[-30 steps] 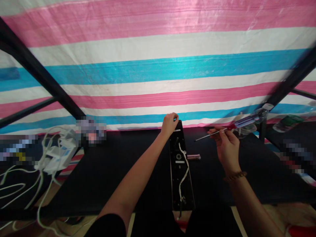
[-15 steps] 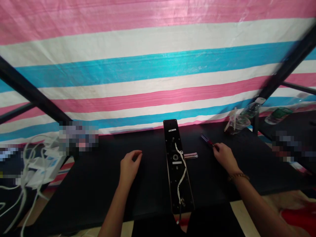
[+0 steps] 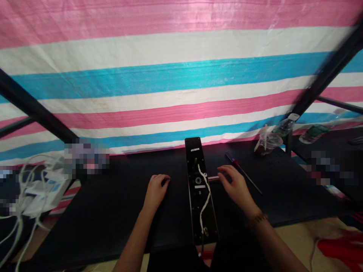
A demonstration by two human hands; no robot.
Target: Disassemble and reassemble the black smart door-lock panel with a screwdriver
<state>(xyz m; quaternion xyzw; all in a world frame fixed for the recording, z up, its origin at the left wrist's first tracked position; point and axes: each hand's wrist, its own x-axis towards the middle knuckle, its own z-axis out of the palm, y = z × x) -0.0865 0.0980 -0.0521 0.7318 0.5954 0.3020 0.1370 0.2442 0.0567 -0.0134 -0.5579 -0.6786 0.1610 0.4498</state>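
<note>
A long black panel (image 3: pixel 195 204) lies lengthwise on the black table, a white wrapped cable (image 3: pixel 209 196) running along it. To its left, my left hand (image 3: pixel 157 190) rests on the table with fingers curled, thumb and fingers closed together, nothing seen in them. On the other side my right hand (image 3: pixel 234 185) is over the end of a thin pinkish item (image 3: pixel 213 178) that sticks out beside the panel. Its fingers are apart and bent, holding nothing that shows. Beyond that hand lies a screwdriver (image 3: pixel 248 176) with a dark and red handle, untouched.
Plastic cups (image 3: pixel 268 143) and a clear bottle (image 3: pixel 287 124) stand at the back right, by a black frame post. Another bottle (image 3: pixel 314 133) lies farther right. White cables (image 3: pixel 21 211) and a white box (image 3: pixel 51 196) are at the left. Striped sheeting (image 3: pixel 181 83) hangs behind.
My right hand has left the screwdriver and moved left toward the panel, over the pinkish item. The screwdriver's shaft now shows. My left hand has shifted slightly right, nearer the panel.
</note>
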